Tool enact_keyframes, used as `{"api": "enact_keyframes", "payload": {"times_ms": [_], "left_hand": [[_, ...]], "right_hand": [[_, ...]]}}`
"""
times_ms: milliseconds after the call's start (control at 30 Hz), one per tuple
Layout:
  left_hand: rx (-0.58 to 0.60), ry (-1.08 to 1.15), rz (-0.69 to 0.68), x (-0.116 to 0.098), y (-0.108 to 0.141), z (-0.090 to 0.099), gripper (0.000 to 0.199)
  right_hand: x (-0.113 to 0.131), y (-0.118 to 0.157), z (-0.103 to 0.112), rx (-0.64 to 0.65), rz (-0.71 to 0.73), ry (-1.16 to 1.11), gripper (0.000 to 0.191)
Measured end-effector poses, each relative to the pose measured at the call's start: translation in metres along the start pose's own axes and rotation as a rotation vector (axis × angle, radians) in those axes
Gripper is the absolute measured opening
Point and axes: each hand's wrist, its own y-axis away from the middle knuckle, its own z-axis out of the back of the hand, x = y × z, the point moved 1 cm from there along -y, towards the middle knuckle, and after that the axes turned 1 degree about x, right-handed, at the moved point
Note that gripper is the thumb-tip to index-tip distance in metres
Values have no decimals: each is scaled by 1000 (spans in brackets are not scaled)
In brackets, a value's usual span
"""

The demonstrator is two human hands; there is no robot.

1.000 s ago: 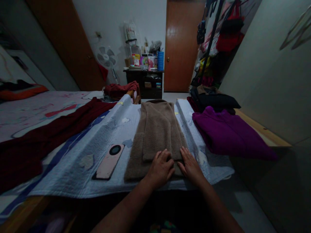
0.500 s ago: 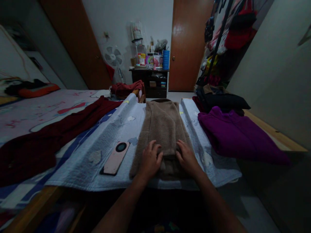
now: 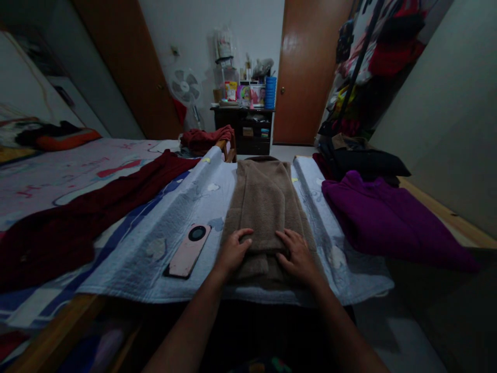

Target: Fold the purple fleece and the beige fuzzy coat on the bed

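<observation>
A brown fleecy garment (image 3: 264, 202), its sides folded inward into a long strip, lies on the light blue quilted cloth (image 3: 140, 259) in front of me. My left hand (image 3: 235, 251) rests on the garment's near left part, fingers stretched forward and thumb apart. On the near right part lies my right hand (image 3: 297, 254), fingers spread over the fabric. Neither hand grips anything. Left of the garment is a pink phone (image 3: 188, 251) with a round black camera ring, back side up.
Folded purple clothing (image 3: 384, 217) lies at right, with dark folded clothes (image 3: 361, 158) behind it. A dark red garment (image 3: 97, 207) stretches across the bed (image 3: 73, 160) on the left. At the back stand a fan (image 3: 185, 85) and a dark cabinet (image 3: 244, 124).
My hands have shifted slightly on the garment's near end; the right hand lies flatter and the left has moved a little outward. The view has turned slightly left.
</observation>
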Motion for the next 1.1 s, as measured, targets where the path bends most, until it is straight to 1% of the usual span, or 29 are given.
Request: {"api": "enact_keyframes", "payload": {"times_ms": [133,267,367,433,467,533,567,600,633,700,733,767,800,933,1100], "left_hand": [[-45,52,-19,-3,2,7,38],[-83,-48,-76,0,5,14,36],[-49,-251,-95,4,8,13,34],[-20,-441,-111,2,11,10,34],[-29,-545,-127,-1,13,9,33],[-93,-728,-199,-8,14,7,29],[-116,-789,-261,-11,15,6,27],[-111,-821,-335,-13,14,4,27],[-68,-825,-410,-14,14,1,29],[100,-783,-522,-12,13,-6,36],[178,-761,-547,-9,13,-10,38],[232,-748,-552,-5,13,-14,40],[260,-747,-547,-1,14,-18,41],[269,-775,-519,9,17,-25,43],[277,-777,-509,9,17,-23,42]], "right_hand": [[0,0,1,32,6,25,57],[0,0,2,49,8,20,55],[1,0,2,61,5,25,54],[2,0,3,67,5,31,54],[3,0,3,70,5,33,55],[3,0,3,74,8,39,55],[3,0,3,74,10,44,55],[3,0,3,74,13,50,55],[3,0,3,74,16,58,54],[3,1,2,77,21,77,51],[3,1,1,81,25,88,50],[2,1,1,85,30,98,49],[2,1,0,89,35,107,47],[2,3,0,90,58,129,42],[2,4,1,57,59,130,42]]}}
